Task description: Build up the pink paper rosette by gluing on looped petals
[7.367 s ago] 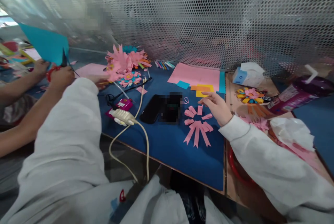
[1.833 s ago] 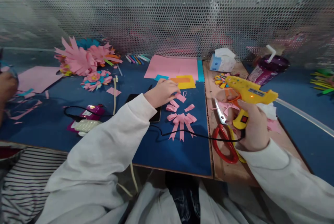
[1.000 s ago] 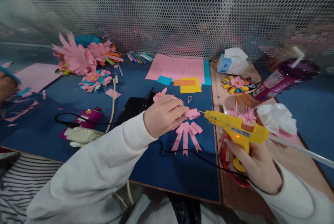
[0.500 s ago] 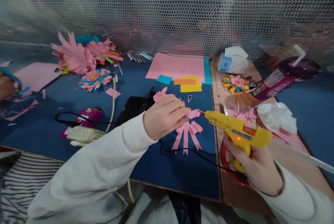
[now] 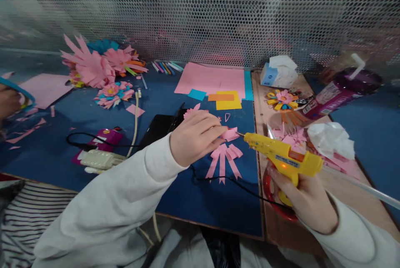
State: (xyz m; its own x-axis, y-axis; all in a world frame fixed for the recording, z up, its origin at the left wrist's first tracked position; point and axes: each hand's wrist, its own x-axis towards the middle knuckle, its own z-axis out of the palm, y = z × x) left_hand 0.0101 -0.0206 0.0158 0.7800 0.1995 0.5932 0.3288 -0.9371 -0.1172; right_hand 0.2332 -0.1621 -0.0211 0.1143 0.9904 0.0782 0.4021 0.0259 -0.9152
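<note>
My right hand [image 5: 308, 203] is wrapped round the grip of a yellow hot glue gun [image 5: 278, 151], whose small orange light is lit. A clear glue stick [image 5: 359, 184] sticks out of its back end. My left hand [image 5: 200, 134] pinches a small folded pink paper strip [image 5: 230, 134] between its fingertips. The gun's metal nozzle points left and sits at the strip's right end; whether they touch, I cannot tell. Just below on the blue table lies a fan of pink paper ribbons [image 5: 222, 161] with notched ends. A pink paper flower [image 5: 192, 111] shows partly behind my left hand.
Pink sheets [image 5: 212, 78], markers [image 5: 167, 68] and paper flowers [image 5: 93, 68] lie at the back. A tissue box [image 5: 278, 74] and purple bottle [image 5: 340, 88] stand right. A black phone [image 5: 156, 128] and power strip [image 5: 103, 159] are left. Another person's hand [image 5: 9, 101] is far left.
The glue gun and the pink strip have shifted very slightly left and up, with the nozzle still at the strip's end. At the far left, the other person's hand has moved with a blue ring-shaped item.
</note>
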